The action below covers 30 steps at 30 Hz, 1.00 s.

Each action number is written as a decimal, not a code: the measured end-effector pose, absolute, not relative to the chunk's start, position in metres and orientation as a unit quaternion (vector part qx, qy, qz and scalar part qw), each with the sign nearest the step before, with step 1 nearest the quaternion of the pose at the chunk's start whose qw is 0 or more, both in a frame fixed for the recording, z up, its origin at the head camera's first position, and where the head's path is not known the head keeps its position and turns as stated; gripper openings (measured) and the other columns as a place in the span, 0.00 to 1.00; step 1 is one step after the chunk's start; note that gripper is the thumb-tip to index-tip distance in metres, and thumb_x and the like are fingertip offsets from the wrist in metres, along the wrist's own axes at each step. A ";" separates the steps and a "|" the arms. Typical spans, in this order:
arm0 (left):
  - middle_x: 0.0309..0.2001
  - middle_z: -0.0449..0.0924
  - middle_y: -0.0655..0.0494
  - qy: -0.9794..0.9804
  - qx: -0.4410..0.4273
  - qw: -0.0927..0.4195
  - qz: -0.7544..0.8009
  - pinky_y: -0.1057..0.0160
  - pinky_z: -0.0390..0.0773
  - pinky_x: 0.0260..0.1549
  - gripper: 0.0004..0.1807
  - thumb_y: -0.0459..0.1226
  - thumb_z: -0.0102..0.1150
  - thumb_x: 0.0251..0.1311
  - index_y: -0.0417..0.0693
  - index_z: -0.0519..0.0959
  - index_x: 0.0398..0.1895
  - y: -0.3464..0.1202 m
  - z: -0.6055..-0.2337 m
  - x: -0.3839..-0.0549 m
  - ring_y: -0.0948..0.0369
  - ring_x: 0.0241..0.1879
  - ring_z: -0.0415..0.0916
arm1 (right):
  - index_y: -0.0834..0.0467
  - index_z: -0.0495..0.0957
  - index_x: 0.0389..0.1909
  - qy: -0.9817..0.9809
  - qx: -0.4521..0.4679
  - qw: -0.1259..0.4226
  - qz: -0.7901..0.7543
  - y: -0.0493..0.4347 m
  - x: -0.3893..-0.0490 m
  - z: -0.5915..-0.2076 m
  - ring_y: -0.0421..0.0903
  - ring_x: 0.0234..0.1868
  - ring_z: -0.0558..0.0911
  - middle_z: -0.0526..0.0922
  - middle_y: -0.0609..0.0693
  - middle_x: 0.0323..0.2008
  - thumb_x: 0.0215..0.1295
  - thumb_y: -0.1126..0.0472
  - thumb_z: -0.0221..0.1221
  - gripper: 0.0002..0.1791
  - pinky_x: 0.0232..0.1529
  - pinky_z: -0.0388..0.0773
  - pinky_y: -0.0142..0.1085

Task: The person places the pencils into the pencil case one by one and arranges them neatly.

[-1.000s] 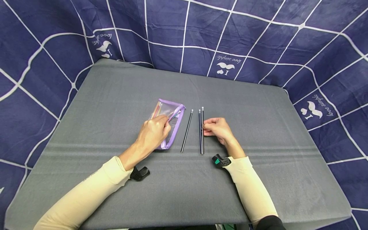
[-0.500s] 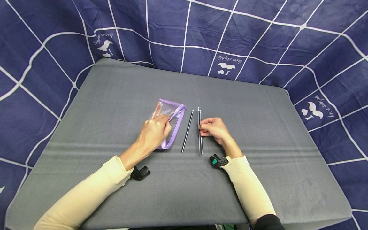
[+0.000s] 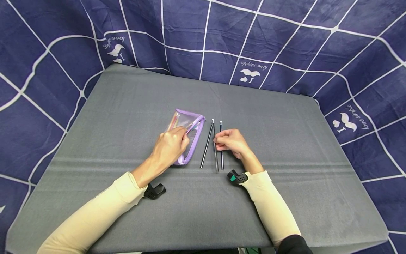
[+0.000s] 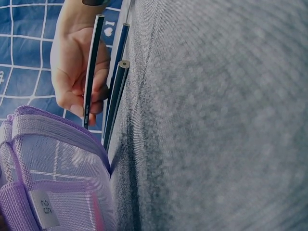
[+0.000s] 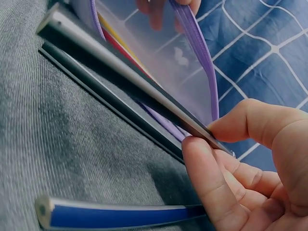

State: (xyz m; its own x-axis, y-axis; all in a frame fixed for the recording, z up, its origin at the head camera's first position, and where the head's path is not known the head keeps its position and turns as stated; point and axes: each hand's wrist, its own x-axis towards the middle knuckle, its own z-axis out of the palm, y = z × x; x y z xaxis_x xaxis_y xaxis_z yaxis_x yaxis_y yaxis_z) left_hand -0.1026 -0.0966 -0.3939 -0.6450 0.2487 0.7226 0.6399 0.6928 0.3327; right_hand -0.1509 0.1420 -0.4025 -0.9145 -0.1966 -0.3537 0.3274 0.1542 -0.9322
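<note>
My left hand (image 3: pixel 169 144) grips the edge of a see-through pencil pouch (image 3: pixel 190 155) with purple trim. Red and yellow pencils (image 5: pixel 126 53) show inside it. In the right wrist view the pouch's mouth (image 5: pixel 209 72) gapes, with left fingertips at its rim. Between thumb and fingers, my right hand (image 3: pixel 233 143) pinches a dark pencil (image 5: pixel 120 72), raised off the cloth. Below and to its left lies a black pencil (image 3: pixel 205 151), beside the pouch. A blue pencil (image 5: pixel 125 215) lies under my right hand, partly covered by it in the head view.
A grey cloth (image 3: pixel 285 141) covers the table, with creases running across it. Behind and at the sides hangs a dark blue curtain (image 3: pixel 184 28) with white grid lines. Black wrist devices (image 3: pixel 154 191) sit at both cuffs.
My right hand has moved left with the pinched pencil, away from the blue pencil and over toward the black one by the pouch. The left hand and pouch have stayed put.
</note>
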 end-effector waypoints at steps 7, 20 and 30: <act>0.18 0.67 0.52 -0.858 -0.260 0.330 -0.295 0.51 0.75 0.17 0.09 0.25 0.55 0.51 0.41 0.69 0.17 -0.096 -0.393 -0.102 0.57 0.17 0.65 | 0.77 0.74 0.43 0.732 0.048 0.208 -0.647 0.137 -0.151 -0.400 0.41 0.21 0.81 0.82 0.52 0.24 0.56 0.77 0.59 0.14 0.27 0.81 0.31; 0.18 0.67 0.52 -0.859 -0.260 0.328 -0.295 0.51 0.74 0.17 0.10 0.25 0.54 0.50 0.41 0.69 0.17 -0.096 -0.392 -0.102 0.56 0.16 0.64 | 0.76 0.75 0.42 0.729 0.036 0.217 -0.648 0.126 -0.149 -0.398 0.40 0.21 0.81 0.82 0.51 0.22 0.56 0.77 0.59 0.12 0.26 0.81 0.31; 0.19 0.69 0.52 -0.861 -0.260 0.324 -0.294 0.51 0.76 0.19 0.09 0.25 0.54 0.51 0.40 0.70 0.17 -0.097 -0.392 -0.102 0.55 0.17 0.67 | 0.75 0.75 0.42 0.729 0.034 0.227 -0.644 0.116 -0.149 -0.397 0.40 0.20 0.80 0.81 0.50 0.22 0.55 0.76 0.60 0.13 0.27 0.81 0.31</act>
